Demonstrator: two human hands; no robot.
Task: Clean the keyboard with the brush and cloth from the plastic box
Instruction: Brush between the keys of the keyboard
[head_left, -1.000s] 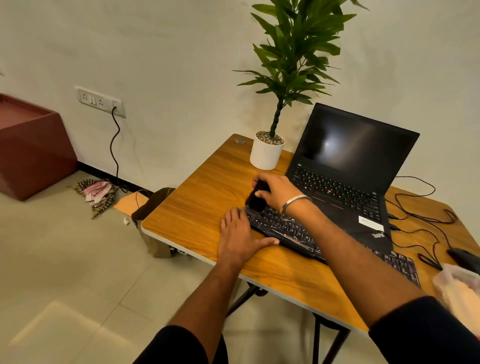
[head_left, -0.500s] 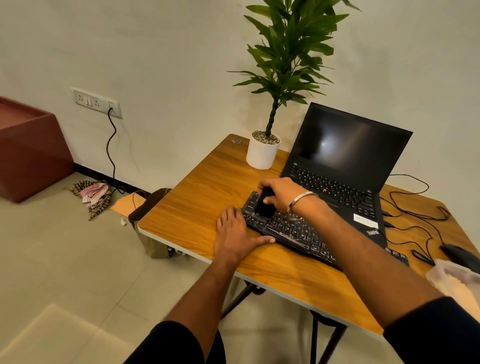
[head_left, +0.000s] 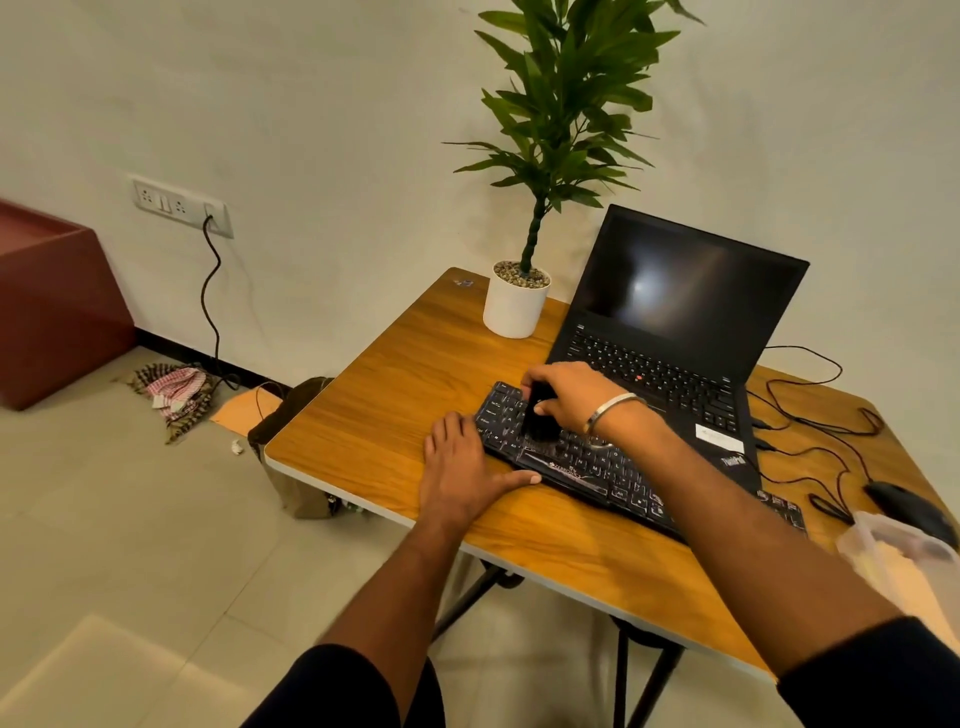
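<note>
I see the right hand (head_left: 574, 395) gripping a small black brush (head_left: 540, 418), its bristles down on the left part of the flat black keyboard (head_left: 571, 462). That keyboard lies on the wooden table (head_left: 395, 395) just in front of the open black laptop (head_left: 675, 332). My left hand (head_left: 460, 470) rests flat, fingers straight, at the keyboard's left end, thumb along its front edge. The clear plastic box (head_left: 898, 561) sits at the table's right edge.

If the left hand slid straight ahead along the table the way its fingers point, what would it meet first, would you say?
Probably the white plant pot. The left hand lies flat beside the keyboard's left end, fingers aimed up the bare table; the line may graze the keyboard's corner first.
</note>
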